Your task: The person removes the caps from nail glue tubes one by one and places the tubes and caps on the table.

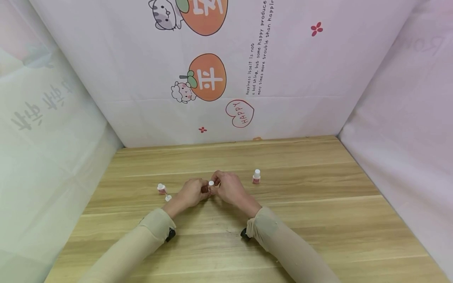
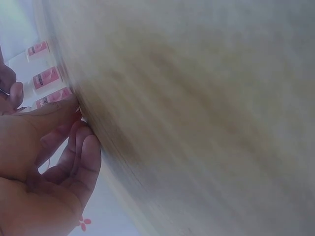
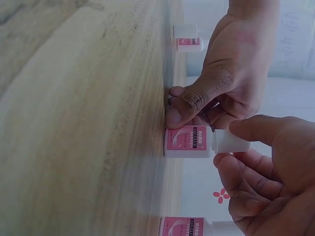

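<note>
Between the two hands stands a small white glue bottle (image 3: 189,141) with a pink label, upright on the table. My left hand (image 1: 192,192) holds its body low down, the thumb along the label side. Its white cap (image 3: 232,141) is pinched between thumb and fingers of my right hand (image 1: 230,189); whether cap and bottle are fully joined I cannot tell. Left of the hands stands another glue bottle (image 1: 161,189), with a loose white cap (image 1: 168,198) lying beside it. A third, capped glue bottle (image 1: 256,177) is right of my right hand.
The wooden table (image 1: 311,228) runs to a white printed cloth (image 1: 290,78) at the back, with more cloth at both sides. Dark straps or devices (image 1: 170,235) sit at the wrists under the beige sleeves (image 1: 138,239).
</note>
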Motion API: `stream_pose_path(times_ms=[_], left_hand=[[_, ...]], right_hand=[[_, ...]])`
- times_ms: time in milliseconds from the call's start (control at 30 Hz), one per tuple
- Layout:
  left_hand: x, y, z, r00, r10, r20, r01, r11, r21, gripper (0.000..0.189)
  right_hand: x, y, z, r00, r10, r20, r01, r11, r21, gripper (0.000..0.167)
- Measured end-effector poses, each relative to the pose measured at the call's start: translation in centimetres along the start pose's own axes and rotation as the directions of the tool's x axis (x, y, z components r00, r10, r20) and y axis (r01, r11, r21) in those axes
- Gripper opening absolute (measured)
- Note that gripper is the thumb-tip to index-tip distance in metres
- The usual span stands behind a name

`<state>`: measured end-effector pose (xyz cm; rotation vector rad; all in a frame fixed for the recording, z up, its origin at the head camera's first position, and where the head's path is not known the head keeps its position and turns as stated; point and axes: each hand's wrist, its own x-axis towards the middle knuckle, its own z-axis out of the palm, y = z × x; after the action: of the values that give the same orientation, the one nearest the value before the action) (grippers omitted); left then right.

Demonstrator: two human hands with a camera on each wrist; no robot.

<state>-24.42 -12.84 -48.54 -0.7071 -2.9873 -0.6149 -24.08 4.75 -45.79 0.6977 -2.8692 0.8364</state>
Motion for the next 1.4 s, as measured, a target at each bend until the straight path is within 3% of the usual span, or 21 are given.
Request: stream_pose_path(times_ms=[367,667,1167,1400], left_hand=[[-0.03,0.12,-0.17,1.0,0.002,0.01,-0.002,1.0,-0.002,0.014],[-0.13,-0.07,-0.05,0.999,0.042,-0.014,-0.042,0.999,0.022,0.014],[-0.1,0.24,-0.07,1.0,0.001,0.012,-0.001,1.0,0.013,0.015],[-0.12,0.26,-0.1,1.0,-0.006,0.017,0.005,1.0,0.024,0.017]], right_hand=[[-0.06,0.07,-0.03,1.0,-0.027,0.01,0.027,1.0,-0.003,0.015],[-0.06,0.2,0.09,1.0,-0.012,0.002,0.012,1.0,-0.005,0.019],[-0.13,0.2,0.03,0.998,-0.056,-0.008,0.055,0.998,-0.024,0.015],[-0.11,0.22,0.0,1.0,-0.031,0.005,0.031,1.0,-0.002,0.018]])
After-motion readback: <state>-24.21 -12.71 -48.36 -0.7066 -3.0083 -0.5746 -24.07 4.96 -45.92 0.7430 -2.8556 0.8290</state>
